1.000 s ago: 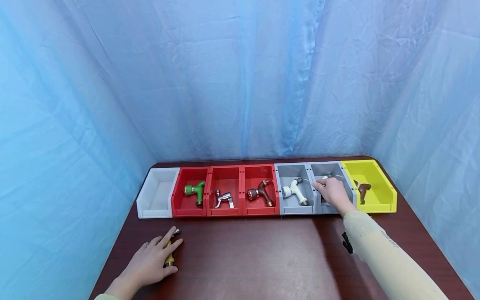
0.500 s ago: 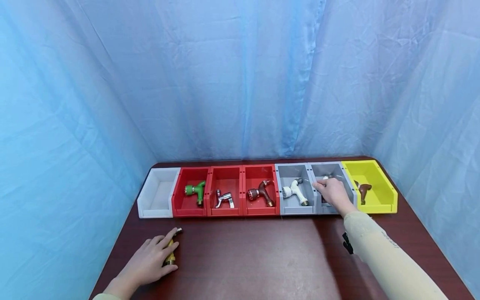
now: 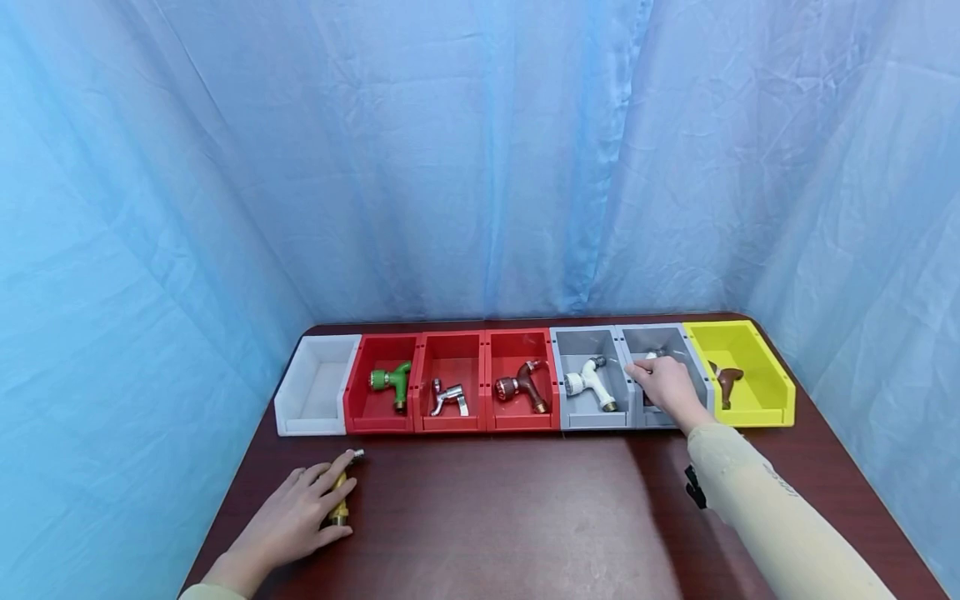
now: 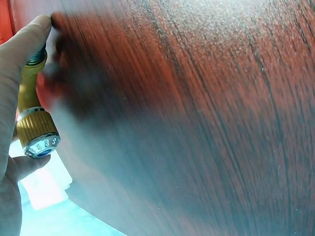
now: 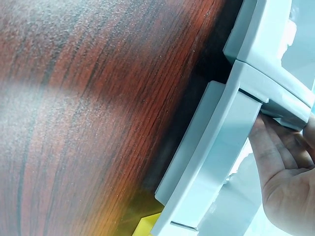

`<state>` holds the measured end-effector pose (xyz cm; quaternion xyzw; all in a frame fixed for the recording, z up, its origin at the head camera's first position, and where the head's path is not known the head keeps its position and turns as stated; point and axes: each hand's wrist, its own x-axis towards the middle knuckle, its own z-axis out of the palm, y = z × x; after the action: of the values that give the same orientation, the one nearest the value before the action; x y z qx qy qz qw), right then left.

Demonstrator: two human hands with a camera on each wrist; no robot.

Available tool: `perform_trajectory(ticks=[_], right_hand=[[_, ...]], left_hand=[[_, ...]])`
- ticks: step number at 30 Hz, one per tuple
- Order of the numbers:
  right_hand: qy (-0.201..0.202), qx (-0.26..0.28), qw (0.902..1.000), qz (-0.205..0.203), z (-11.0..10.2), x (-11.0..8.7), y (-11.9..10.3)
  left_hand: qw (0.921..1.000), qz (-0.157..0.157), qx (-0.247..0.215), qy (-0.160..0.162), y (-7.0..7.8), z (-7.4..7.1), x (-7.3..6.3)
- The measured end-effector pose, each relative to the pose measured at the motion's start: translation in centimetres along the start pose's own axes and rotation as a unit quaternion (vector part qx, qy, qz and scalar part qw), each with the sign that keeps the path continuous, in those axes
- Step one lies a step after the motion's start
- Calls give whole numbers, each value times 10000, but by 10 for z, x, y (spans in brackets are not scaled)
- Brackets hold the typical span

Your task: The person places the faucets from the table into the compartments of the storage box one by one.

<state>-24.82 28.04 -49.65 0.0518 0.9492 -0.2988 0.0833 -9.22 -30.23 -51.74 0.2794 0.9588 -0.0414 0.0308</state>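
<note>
At the lower left of the head view, my left hand [image 3: 288, 512] holds a yellow tap [image 3: 340, 500] low over the table. Its chrome spout end sticks out past the fingers. The left wrist view shows the yellow tap's ribbed knob [image 4: 37, 130] between thumb and fingers. My right hand [image 3: 667, 385] reaches into the right-hand grey bin [image 3: 697, 379] and pinches its side wall, beside the neighbouring grey bin [image 3: 566, 346]. A white tap [image 3: 654, 354] lies in that bin, mostly hidden by the hand.
Bins stand in a row: a white bin [image 3: 315, 387], three red ones with a green tap [image 3: 393, 382], a chrome tap [image 3: 448, 398] and a brown tap [image 3: 521, 386], then grey ones. A white tap [image 3: 591, 383] and yellow bin [image 3: 750, 367] with brown tap [image 3: 726, 383] follow.
My left hand has shifted slightly and its fingers have drawn closer together, the yellow tap turning a little with them. My right hand has stayed at the grey bin.
</note>
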Motion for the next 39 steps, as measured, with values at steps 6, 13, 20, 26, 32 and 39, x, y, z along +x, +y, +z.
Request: perform_trajectory(ticks=[6, 13, 20, 26, 32, 39], right_hand=[[-56, 60, 10000, 26, -2, -2, -1], [-55, 29, 10000, -27, -2, -2, -1], [-29, 41, 10000, -1, -2, -1, -1], [-30, -1, 10000, -30, -1, 0, 2], [-59, -29, 10000, -24, 0, 0, 3], [-82, -49, 10000, -4, 0, 0, 3]], left_hand=[[9997, 171, 40, 173, -3, 2, 1], [9983, 368, 136, 441, -6, 1, 2], [9961, 498, 274, 677, -13, -2, 7], [9951, 462, 367, 799, -19, -8, 13], [9911, 552, 391, 1143, -27, -11, 17], [9851, 672, 561, 1482, -40, -17, 26]])
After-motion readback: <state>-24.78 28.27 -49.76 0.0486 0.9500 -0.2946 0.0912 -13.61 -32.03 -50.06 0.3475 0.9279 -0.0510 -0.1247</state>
